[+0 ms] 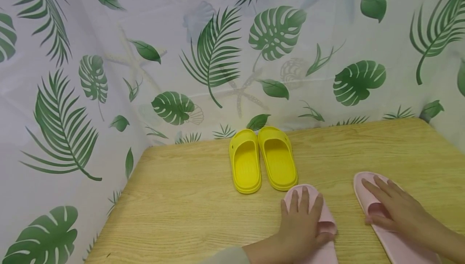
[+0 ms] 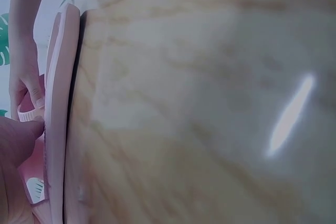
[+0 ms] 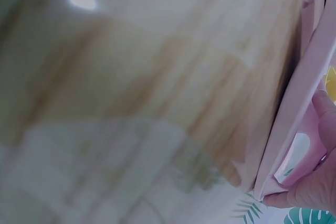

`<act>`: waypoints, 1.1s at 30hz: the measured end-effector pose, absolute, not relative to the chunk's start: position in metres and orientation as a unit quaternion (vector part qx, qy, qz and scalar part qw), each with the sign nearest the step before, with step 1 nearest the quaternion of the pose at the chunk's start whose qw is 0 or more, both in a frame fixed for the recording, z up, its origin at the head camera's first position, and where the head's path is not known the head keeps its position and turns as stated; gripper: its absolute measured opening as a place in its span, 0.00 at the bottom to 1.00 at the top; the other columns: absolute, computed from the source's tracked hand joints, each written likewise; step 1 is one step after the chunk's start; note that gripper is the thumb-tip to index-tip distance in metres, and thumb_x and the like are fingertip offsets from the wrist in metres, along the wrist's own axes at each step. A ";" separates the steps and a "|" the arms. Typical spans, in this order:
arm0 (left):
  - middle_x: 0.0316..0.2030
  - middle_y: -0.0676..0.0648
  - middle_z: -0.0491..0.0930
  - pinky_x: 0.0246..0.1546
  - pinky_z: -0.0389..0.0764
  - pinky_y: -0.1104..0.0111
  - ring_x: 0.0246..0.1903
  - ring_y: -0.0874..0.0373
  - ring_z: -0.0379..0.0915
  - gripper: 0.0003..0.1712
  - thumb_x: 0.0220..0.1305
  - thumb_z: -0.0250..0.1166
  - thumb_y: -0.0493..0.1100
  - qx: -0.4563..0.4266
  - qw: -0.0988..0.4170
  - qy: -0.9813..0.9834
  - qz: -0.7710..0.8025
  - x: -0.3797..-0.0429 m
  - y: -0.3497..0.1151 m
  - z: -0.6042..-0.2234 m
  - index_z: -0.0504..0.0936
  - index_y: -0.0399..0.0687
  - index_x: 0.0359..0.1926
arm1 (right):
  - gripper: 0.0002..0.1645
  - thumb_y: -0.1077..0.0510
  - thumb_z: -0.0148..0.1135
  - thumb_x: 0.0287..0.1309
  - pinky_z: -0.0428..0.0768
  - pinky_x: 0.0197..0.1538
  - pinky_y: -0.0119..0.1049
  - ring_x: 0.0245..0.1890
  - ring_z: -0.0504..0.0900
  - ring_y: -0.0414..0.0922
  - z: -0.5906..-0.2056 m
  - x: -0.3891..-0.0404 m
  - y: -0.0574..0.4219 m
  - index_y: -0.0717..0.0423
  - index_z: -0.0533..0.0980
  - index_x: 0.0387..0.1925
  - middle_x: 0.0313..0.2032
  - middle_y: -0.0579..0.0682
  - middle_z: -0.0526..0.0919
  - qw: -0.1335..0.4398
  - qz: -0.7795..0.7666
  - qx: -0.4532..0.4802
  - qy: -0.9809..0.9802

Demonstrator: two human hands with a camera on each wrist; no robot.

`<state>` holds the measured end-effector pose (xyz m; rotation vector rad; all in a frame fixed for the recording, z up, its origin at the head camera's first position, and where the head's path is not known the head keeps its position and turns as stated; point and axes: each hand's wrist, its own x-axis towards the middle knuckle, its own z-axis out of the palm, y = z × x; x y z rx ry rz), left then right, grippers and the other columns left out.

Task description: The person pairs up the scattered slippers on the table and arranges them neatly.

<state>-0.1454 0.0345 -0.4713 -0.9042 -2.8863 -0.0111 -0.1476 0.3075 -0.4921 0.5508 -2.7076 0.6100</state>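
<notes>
Two pink slippers lie on the wooden table, toes pointing away. My left hand (image 1: 301, 223) covers the strap of the left pink slipper (image 1: 321, 256), fingers spread over the toe and thumb at the strap's opening. Over the right pink slipper (image 1: 399, 248) my right hand (image 1: 403, 207) holds the strap, its thumb by the opening on the inner side. In the left wrist view, the left thumb (image 2: 32, 125) touches the strap edge. The right wrist view has the right hand (image 3: 315, 182) against the slipper's side (image 3: 294, 103). Just beyond stands a yellow pair, left slipper (image 1: 247, 171) and right slipper (image 1: 279, 163).
The wood-grain table (image 1: 174, 215) meets a leaf-patterned cloth (image 1: 225, 66) along its back edge. More of this cloth hangs on the left side. The yellow pair stands close to the back edge, its right slipper almost at the toe of the left pink one.
</notes>
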 end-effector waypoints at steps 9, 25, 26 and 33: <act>0.70 0.42 0.56 0.58 0.66 0.46 0.67 0.44 0.55 0.48 0.57 0.45 0.77 -0.291 0.061 -0.955 0.006 -0.147 0.039 -0.471 0.53 0.60 0.72 | 0.62 0.49 0.75 0.37 0.46 0.61 0.71 0.56 0.58 0.81 -0.492 -0.149 0.309 0.47 0.51 0.73 0.61 0.77 0.62 0.154 0.210 0.197 -0.945; 0.71 0.42 0.55 0.58 0.65 0.46 0.68 0.44 0.54 0.48 0.58 0.44 0.77 -0.291 0.049 -0.955 0.002 -0.149 0.047 -0.469 0.51 0.60 0.73 | 0.63 0.48 0.76 0.37 0.55 0.53 0.75 0.56 0.59 0.81 -0.490 -0.151 0.310 0.45 0.51 0.73 0.61 0.76 0.62 0.156 0.212 0.196 -0.945; 0.71 0.42 0.55 0.59 0.65 0.46 0.68 0.44 0.54 0.48 0.58 0.44 0.77 -0.290 0.048 -0.956 0.001 -0.149 0.048 -0.469 0.51 0.60 0.73 | 0.63 0.49 0.76 0.37 0.54 0.54 0.75 0.56 0.59 0.81 -0.490 -0.152 0.310 0.45 0.51 0.73 0.62 0.76 0.61 0.156 0.213 0.197 -0.944; 0.71 0.42 0.55 0.59 0.64 0.46 0.68 0.44 0.53 0.48 0.58 0.42 0.77 -0.289 0.040 -0.957 -0.006 -0.152 0.052 -0.472 0.51 0.61 0.73 | 0.61 0.49 0.75 0.38 0.48 0.61 0.71 0.55 0.59 0.81 -0.492 -0.156 0.314 0.47 0.52 0.72 0.61 0.76 0.61 0.165 0.211 0.207 -0.941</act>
